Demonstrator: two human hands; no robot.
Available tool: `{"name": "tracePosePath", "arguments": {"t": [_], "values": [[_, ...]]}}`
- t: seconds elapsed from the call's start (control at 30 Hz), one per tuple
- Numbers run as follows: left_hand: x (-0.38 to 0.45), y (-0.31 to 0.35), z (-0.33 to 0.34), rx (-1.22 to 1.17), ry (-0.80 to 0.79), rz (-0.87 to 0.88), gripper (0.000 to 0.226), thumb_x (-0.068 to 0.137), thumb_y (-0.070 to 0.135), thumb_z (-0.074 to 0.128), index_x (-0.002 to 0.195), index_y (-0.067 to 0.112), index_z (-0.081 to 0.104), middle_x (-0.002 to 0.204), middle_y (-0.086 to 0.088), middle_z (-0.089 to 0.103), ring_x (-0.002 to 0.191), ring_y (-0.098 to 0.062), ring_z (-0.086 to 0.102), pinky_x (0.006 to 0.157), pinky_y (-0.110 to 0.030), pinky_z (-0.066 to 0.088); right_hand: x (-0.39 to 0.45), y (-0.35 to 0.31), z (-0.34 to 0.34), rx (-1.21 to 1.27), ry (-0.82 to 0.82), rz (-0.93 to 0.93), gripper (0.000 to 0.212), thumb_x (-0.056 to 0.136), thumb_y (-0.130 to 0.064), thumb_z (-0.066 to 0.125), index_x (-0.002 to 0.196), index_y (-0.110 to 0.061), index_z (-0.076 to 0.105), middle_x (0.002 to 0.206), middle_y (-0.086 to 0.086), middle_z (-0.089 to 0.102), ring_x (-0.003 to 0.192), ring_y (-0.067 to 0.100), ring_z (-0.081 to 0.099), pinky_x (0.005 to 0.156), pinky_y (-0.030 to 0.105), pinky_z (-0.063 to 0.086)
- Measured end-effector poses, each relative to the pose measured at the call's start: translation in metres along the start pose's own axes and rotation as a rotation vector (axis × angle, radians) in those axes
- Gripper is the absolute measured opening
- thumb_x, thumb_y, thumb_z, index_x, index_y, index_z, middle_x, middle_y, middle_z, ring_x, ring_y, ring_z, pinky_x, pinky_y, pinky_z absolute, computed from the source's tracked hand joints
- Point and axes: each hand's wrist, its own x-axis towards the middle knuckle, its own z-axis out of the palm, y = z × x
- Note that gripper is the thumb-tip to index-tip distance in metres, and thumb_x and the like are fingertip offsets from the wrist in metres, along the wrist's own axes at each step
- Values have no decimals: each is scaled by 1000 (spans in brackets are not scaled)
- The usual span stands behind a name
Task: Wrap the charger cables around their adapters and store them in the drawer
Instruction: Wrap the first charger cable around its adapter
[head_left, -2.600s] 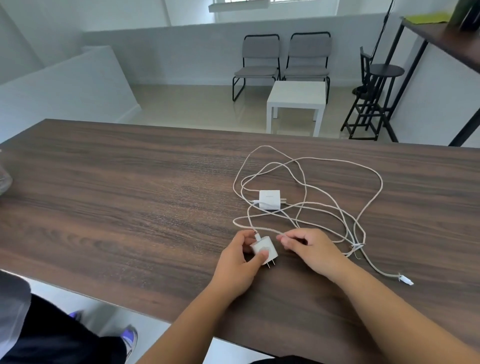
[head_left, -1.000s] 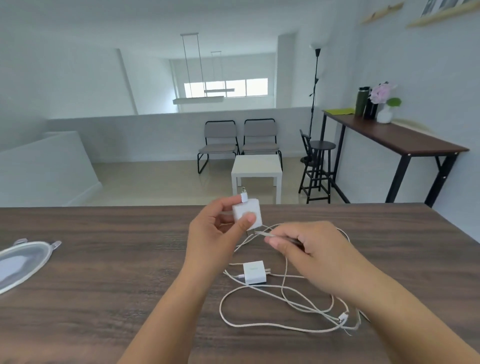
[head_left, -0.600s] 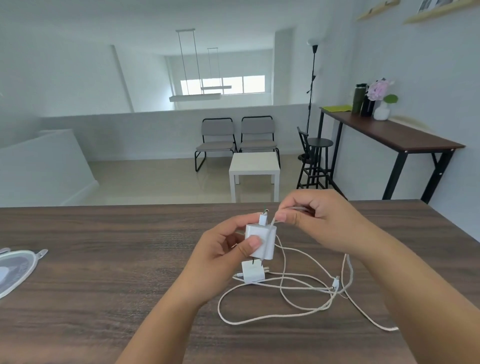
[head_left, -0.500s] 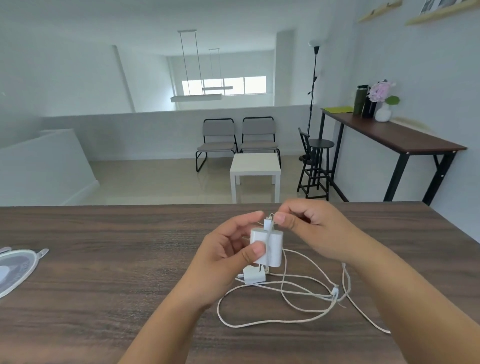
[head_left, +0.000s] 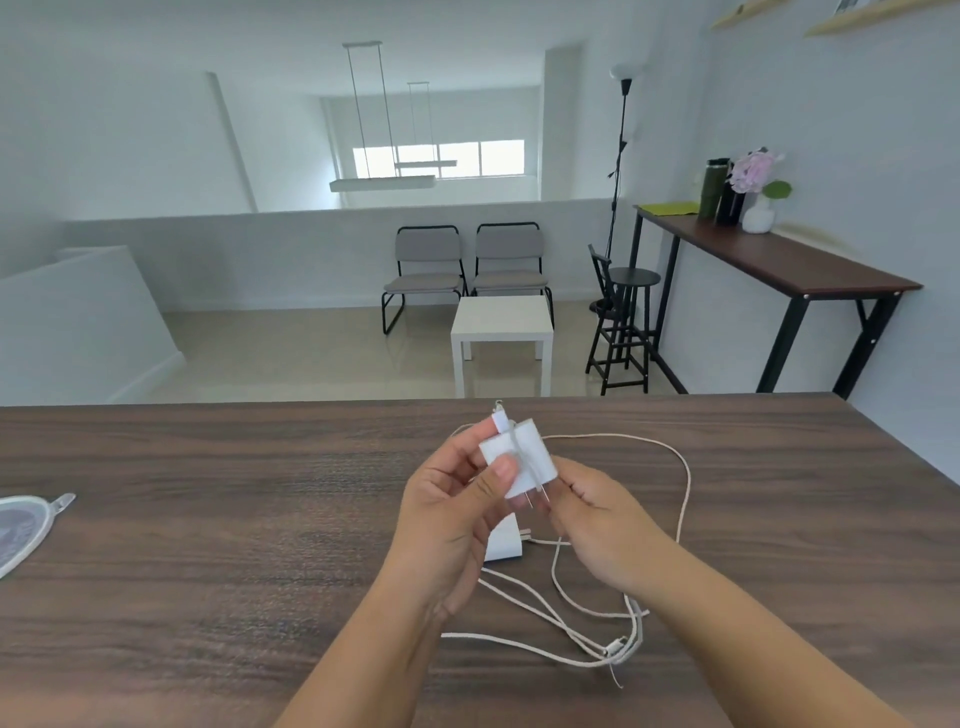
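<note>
My left hand (head_left: 452, 514) holds a white charger adapter (head_left: 522, 457) above the dark wooden table (head_left: 208, 545), thumb on its face and prongs pointing down. One strand of white cable (head_left: 675, 467) runs over the adapter's face. My right hand (head_left: 602, 525) pinches this cable just below the adapter. A second white adapter (head_left: 504, 543) lies on the table under my hands, partly hidden by my left hand. Its cable (head_left: 545, 613) lies tangled in loose loops on the table to the right. No drawer is in view.
A round mesh lid-like object (head_left: 26, 525) lies at the table's left edge. Beyond the far table edge are a small white side table (head_left: 501, 325), two grey chairs (head_left: 467, 270), a black stool (head_left: 621, 322) and a long high desk (head_left: 769, 260) on the right.
My right hand has moved from above the adapter down to below it, laying the cable across its face. The loose cable loop on the right has swung out wider.
</note>
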Motion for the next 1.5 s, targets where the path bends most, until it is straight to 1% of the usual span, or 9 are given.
{"name": "tracePosePath", "arguments": {"t": [0.1, 0.27, 0.5, 0.6, 0.7, 0.87, 1.07, 1.3, 1.5], "values": [[5, 2, 3, 52, 88, 78, 33, 69, 9, 74, 102, 13, 71, 82, -2, 72, 73, -15, 70, 60, -27, 58, -8, 15, -1, -344, 1, -53, 21, 100, -36, 35, 91, -27, 52, 57, -9, 52, 53, 8, 45, 56, 26, 37], [6, 4, 4, 88, 122, 133, 34, 67, 11, 70, 101, 11, 69, 70, 7, 69, 64, -9, 69, 53, -19, 54, -8, 12, -4, -558, -63, -122, 22, 100, -39, 31, 95, -27, 49, 71, 0, 63, 69, 24, 57, 67, 43, 48], [3, -5, 3, 37, 192, 80, 26, 77, 5, 67, 102, 7, 68, 76, 0, 69, 61, -9, 69, 52, -19, 54, -12, 12, 4, -629, -85, -106, 19, 100, -35, 33, 102, -29, 51, 61, -6, 49, 67, 25, 53, 65, 40, 48], [2, -11, 3, -41, 227, 0, 34, 73, 16, 70, 106, 9, 70, 97, -13, 64, 66, -12, 67, 56, -18, 55, -12, 12, 11, -685, -63, -74, 23, 100, -34, 33, 112, -30, 52, 80, 5, 63, 80, 30, 58, 67, 37, 46], [-1, -14, 3, -35, 241, 9, 34, 70, 16, 71, 104, 11, 70, 93, -11, 64, 64, -11, 66, 56, -18, 55, -14, 13, 17, -682, -66, -46, 26, 100, -33, 33, 118, -33, 52, 86, 7, 66, 82, 29, 59, 67, 36, 46], [2, -8, 1, 127, 203, 109, 28, 73, 10, 70, 100, 12, 69, 66, 10, 68, 64, -5, 67, 56, -18, 54, -15, 12, 1, -674, -46, -64, 26, 99, -39, 33, 100, -24, 54, 72, 0, 61, 74, 26, 57, 67, 39, 49], [-3, -15, -9, 391, 248, 211, 32, 65, 24, 81, 96, 21, 74, 92, -9, 75, 83, -23, 69, 75, -38, 60, -13, -5, -11, -744, -149, -119, 27, 98, -41, 37, 82, -24, 52, 69, -6, 54, 70, 18, 53, 67, 39, 47], [-9, -16, -13, 587, 99, 184, 31, 70, 18, 82, 100, 24, 74, 88, 2, 76, 79, -8, 70, 72, -26, 56, -4, -27, -45, -779, -150, -205, 27, 91, -41, 54, 65, -31, 52, 52, -12, 48, 52, 5, 45, 58, 28, 39], [-12, -2, -18, 671, -100, 148, 35, 65, 19, 82, 99, 27, 76, 84, 11, 70, 76, -3, 65, 68, -22, 55, 14, -30, -58, -661, -209, -250, 23, 80, -48, 67, 72, -27, 65, 54, -12, 55, 56, 9, 52, 53, 25, 39]]}}
